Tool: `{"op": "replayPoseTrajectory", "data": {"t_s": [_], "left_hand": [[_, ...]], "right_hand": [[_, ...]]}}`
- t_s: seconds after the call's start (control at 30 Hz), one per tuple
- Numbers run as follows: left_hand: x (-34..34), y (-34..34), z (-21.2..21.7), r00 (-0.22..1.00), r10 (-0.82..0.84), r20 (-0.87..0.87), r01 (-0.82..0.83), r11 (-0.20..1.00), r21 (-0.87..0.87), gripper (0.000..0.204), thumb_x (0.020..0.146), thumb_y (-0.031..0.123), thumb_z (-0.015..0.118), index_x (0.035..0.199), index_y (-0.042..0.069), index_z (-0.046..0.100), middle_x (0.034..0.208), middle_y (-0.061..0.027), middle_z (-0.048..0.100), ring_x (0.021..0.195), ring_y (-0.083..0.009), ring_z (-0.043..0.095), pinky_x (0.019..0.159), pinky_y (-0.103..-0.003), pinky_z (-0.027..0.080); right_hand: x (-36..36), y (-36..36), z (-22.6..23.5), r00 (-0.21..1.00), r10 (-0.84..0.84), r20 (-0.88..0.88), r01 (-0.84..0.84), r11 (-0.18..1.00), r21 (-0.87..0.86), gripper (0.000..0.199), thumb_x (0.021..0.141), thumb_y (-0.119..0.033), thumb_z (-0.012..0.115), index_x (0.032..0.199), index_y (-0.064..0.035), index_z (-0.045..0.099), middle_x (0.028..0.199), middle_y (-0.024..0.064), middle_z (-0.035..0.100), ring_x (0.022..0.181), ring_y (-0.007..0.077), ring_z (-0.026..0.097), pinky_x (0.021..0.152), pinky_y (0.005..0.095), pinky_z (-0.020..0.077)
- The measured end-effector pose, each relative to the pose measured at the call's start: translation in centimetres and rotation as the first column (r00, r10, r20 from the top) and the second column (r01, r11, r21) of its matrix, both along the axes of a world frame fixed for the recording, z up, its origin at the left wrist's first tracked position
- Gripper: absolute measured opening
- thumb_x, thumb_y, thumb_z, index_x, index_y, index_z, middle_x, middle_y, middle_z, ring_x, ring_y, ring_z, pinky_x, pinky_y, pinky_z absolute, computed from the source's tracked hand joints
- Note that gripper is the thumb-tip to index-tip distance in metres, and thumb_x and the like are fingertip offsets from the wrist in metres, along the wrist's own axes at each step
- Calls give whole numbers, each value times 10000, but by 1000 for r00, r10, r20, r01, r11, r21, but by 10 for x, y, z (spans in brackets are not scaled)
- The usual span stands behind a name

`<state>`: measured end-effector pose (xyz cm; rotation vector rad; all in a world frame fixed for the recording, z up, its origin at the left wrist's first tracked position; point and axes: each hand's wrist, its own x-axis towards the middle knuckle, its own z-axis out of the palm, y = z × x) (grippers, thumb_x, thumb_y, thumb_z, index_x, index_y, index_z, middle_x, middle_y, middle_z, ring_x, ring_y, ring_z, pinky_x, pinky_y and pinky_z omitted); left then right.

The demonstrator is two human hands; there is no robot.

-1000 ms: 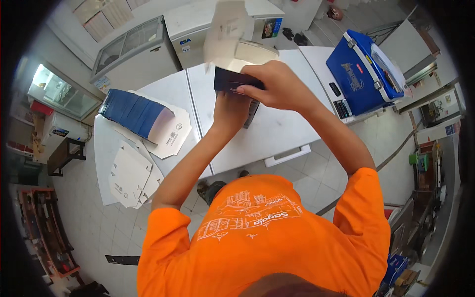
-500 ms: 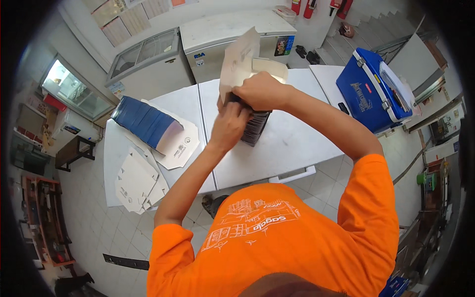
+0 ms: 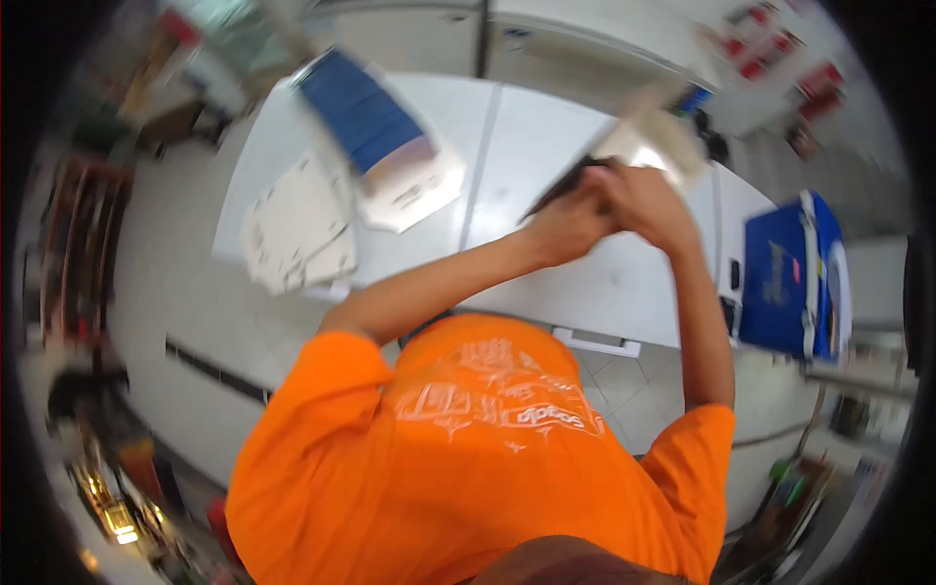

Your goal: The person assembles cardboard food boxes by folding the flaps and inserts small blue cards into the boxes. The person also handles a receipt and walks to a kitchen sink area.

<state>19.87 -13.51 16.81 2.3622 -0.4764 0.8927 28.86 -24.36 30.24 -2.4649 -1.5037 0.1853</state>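
Both my hands meet at a cardboard box [image 3: 665,136] with a pale inner side and a dark outer wall, over the far right part of the white table. My left hand [image 3: 568,226] is closed at the box's near edge. Beside and partly over it, my right hand [image 3: 651,203] is closed on the same edge, its fingers bent inward. Motion blur and my own hands hide most of the grip and the folds there.
The white table [image 3: 546,292] carries a row of blue folded cartons [image 3: 361,107] and flat pale carton sheets [image 3: 300,222] at left. A blue cooler box [image 3: 780,278] stands at the right. White chest freezers [image 3: 575,68] line the back.
My view has turned, so the table's things sit differently in the picture. The box now leans to the right, and my hands stay together on it.
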Motion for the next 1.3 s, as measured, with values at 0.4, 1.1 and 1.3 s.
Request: {"op": "replayPoseTrajectory", "data": {"t_s": [0.4,1.1,1.3], "left_hand": [[-185,235,-177,315,799,-512,-944,209,-255,377,829,242,783,1119,77,607,1135,-140,585,1111,-325,526,976,-437,415],[-300,386,-198,497,559,-664,-853,174,-492,199,938,175,674,985,-15,703,852,-114,719,808,-169,672,770,-315,528],[-367,409,-1,540,762,-357,-842,495,-216,61,878,47,639,929,18,622,973,-137,683,871,-325,670,781,-390,530]], "right_hand": [[-94,-73,9,966,-250,60,148,732,665,418,1080,-286,464,1240,57,641,1161,194,720,1173,307,667,1043,444,482],[-250,139,-57,994,-96,-60,112,895,432,119,889,12,662,1007,4,673,955,118,723,880,317,694,991,506,514],[-254,195,-69,991,-3,-131,69,862,501,129,890,-3,670,1017,-4,695,949,102,737,870,299,705,965,481,532]]}}
